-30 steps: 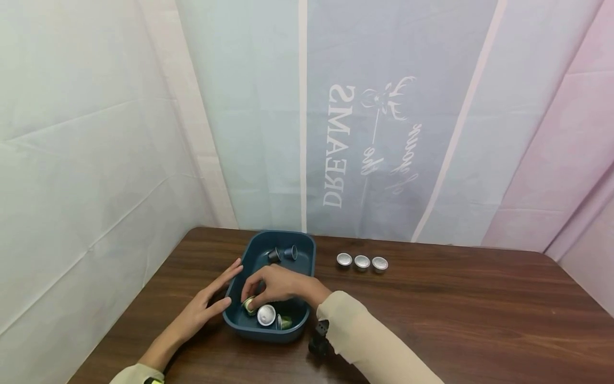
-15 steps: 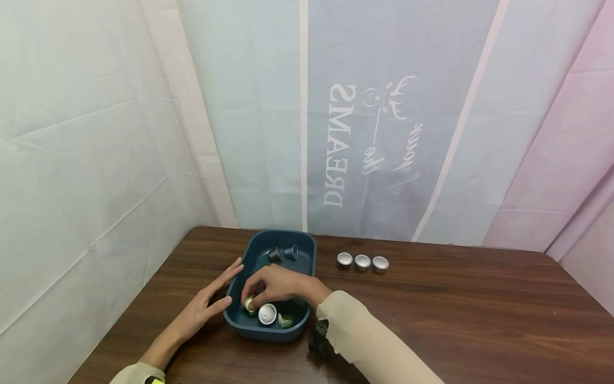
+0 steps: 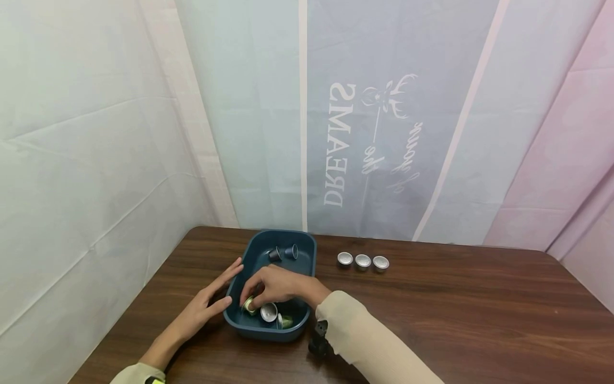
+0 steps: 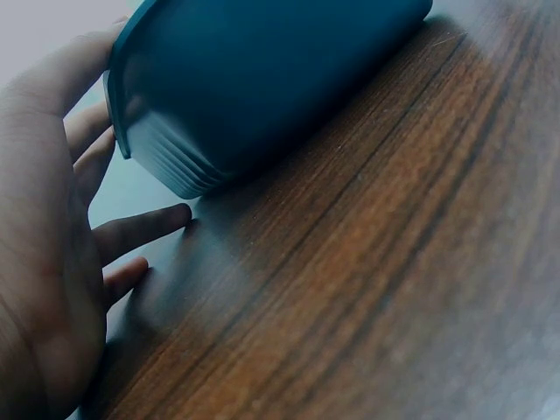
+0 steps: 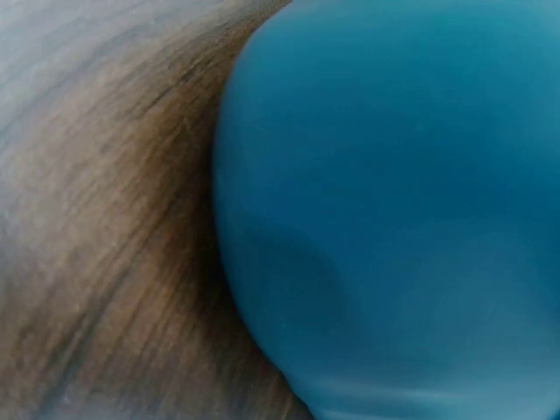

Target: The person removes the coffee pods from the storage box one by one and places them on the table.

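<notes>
A blue plastic bin point(image 3: 313, 266) holds several coffee capsules. Inside it, my right hand point(image 3: 278, 282) pinches a green coffee capsule point(image 3: 250, 305) near the left wall. A silver-lidded capsule point(image 3: 269, 312) lies beside the fingertips, with another green capsule point(image 3: 285, 321) on its side to the right. Farther back in the bin are a black capsule point(image 3: 275, 254) and a dark blue capsule point(image 3: 291, 252). Against the bin's left side rests my left hand point(image 3: 201, 309), its fingers extended; in the left wrist view they touch the bin's outer rim. The right wrist view shows only the bin's outer wall point(image 5: 394, 192) and the table.
Three capsules point(image 3: 363, 262) stand in a row, silver lids up, on the wooden table point(image 3: 455, 309) right of the bin. A fabric backdrop point(image 3: 259, 133) hangs behind the table's far edge. A black wrist camera point(image 3: 318, 338) sits below my right sleeve.
The silver-lidded capsule beside my right fingertips has shifted slightly right and tilted. The right hand has hardly moved, and the left hand stays against the bin.
</notes>
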`<state>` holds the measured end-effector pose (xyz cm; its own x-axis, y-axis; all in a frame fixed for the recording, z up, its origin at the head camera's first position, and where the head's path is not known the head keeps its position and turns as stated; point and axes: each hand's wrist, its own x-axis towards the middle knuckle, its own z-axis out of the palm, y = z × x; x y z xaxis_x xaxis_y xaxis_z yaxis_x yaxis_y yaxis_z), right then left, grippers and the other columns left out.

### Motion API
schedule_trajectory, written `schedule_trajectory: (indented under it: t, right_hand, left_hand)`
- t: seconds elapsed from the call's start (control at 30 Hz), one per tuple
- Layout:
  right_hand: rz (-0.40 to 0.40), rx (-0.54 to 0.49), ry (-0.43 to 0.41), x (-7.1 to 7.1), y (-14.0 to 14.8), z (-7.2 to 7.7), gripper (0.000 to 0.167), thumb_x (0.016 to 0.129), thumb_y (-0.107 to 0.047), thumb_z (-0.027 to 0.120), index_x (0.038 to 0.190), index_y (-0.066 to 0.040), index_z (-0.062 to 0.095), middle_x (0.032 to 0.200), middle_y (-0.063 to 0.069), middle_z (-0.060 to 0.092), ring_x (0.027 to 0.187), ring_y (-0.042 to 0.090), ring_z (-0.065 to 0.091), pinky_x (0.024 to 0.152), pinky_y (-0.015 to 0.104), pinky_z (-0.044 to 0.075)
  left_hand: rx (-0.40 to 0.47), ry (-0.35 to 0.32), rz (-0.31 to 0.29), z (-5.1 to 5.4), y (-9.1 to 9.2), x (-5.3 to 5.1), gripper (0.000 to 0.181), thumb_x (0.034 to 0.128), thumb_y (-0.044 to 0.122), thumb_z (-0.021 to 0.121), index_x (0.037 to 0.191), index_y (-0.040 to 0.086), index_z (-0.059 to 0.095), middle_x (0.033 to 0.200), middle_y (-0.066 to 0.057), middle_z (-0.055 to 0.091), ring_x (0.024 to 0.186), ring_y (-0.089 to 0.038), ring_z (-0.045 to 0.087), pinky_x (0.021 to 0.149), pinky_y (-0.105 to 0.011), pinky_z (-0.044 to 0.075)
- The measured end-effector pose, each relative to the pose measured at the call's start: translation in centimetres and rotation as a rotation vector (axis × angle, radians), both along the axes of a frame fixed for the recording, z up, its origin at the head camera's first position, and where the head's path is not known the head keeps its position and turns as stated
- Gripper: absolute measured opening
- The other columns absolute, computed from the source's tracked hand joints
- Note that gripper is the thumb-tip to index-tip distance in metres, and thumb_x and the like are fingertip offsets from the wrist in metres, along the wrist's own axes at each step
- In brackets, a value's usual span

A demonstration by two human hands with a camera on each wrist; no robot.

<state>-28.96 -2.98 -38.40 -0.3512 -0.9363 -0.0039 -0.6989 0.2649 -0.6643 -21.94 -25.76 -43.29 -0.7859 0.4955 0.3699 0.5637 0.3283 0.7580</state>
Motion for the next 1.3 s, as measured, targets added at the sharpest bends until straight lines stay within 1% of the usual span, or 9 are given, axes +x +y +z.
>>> schedule_trajectory:
  t: [0.2, 0.3, 0.47, 0.6, 0.7, 0.97, 1.13, 1.3]
  right_hand:
    - [0.006, -0.011, -0.023, 0.1, 0.0, 0.0, 0.015, 0.090, -0.013, 0.067, 0.104, -0.015, 0.073, 0.095, -0.016, 0.068, 0.086, -0.006, 0.061, 0.074, 0.014, 0.047]
    - [0.001, -0.013, -0.019, 0.0, 0.0, 0.1, 0.015, 0.090, -0.012, 0.067, 0.104, -0.015, 0.073, 0.094, -0.016, 0.068, 0.086, -0.006, 0.061, 0.074, 0.015, 0.047]
    - [-0.012, 0.017, 0.020, -0.1, -0.3, 0.1, 0.016, 0.090, -0.013, 0.067, 0.105, -0.017, 0.072, 0.097, -0.016, 0.067, 0.089, -0.007, 0.058, 0.077, 0.014, 0.046]
    - [0.006, 0.039, 0.065, 0.0, -0.8, 0.1, 0.016, 0.090, -0.022, 0.069, 0.105, -0.017, 0.071, 0.097, -0.016, 0.066, 0.089, -0.008, 0.057, 0.077, 0.013, 0.045]
    - [0.011, 0.034, 0.097, 0.1, -1.1, 0.0, 0.017, 0.088, -0.026, 0.071, 0.102, -0.017, 0.072, 0.094, -0.018, 0.066, 0.087, -0.009, 0.057, 0.075, 0.012, 0.044]
    - [-0.011, 0.039, 0.106, 0.0, -1.1, 0.2, 0.010, 0.087, -0.017, 0.072, 0.097, -0.018, 0.073, 0.090, -0.018, 0.065, 0.083, -0.008, 0.057, 0.073, 0.012, 0.045]
    - [0.001, 0.056, 0.128, -0.3, -0.5, 0.4, 0.009, 0.087, -0.015, 0.071, 0.096, -0.018, 0.072, 0.089, -0.018, 0.064, 0.079, -0.005, 0.057, 0.070, 0.013, 0.045]
    - [-0.001, 0.053, 0.140, -0.8, 0.2, 0.4, 0.010, 0.087, -0.014, 0.071, 0.095, -0.019, 0.073, 0.090, -0.018, 0.065, 0.080, -0.005, 0.058, 0.071, 0.013, 0.046]
  left_hand:
    - [-0.002, 0.000, 0.000, 0.0, 0.0, 0.0, 0.058, 0.0965, 0.002, 0.045, 0.151, 0.010, 0.027, 0.159, -0.010, 0.014, 0.142, -0.017, 0.021, 0.093, -0.072, 0.024]
    - [0.001, -0.004, -0.001, 0.0, 0.1, 0.0, 0.058, 0.0969, 0.003, 0.045, 0.151, 0.010, 0.027, 0.159, -0.010, 0.014, 0.142, -0.017, 0.020, 0.093, -0.073, 0.023]
    - [0.007, -0.007, -0.007, 0.0, -0.1, -0.1, 0.058, 0.0971, 0.003, 0.045, 0.151, 0.010, 0.027, 0.159, -0.008, 0.014, 0.143, -0.016, 0.018, 0.093, -0.074, 0.021]
    - [0.011, -0.004, -0.015, -0.1, -0.1, -0.1, 0.058, 0.0969, 0.002, 0.044, 0.151, 0.009, 0.026, 0.159, -0.009, 0.014, 0.143, -0.017, 0.019, 0.092, -0.074, 0.021]
    - [0.012, -0.006, -0.020, -0.2, -0.1, -0.1, 0.058, 0.0970, 0.002, 0.044, 0.152, 0.009, 0.026, 0.159, -0.010, 0.013, 0.143, -0.017, 0.018, 0.092, -0.075, 0.022]
    - [0.014, -0.006, -0.014, -0.2, -0.2, -0.1, 0.058, 0.0969, 0.002, 0.044, 0.152, 0.011, 0.026, 0.159, -0.006, 0.013, 0.143, -0.017, 0.017, 0.093, -0.075, 0.019]
    - [0.012, -0.007, -0.009, -0.2, -0.1, -0.1, 0.059, 0.0966, 0.002, 0.045, 0.152, 0.012, 0.027, 0.159, -0.005, 0.014, 0.143, -0.017, 0.018, 0.093, -0.074, 0.020]
    - [0.005, -0.003, 0.004, -0.1, 0.0, -0.1, 0.059, 0.0962, 0.002, 0.046, 0.151, 0.011, 0.028, 0.159, -0.006, 0.014, 0.143, -0.017, 0.019, 0.093, -0.074, 0.022]
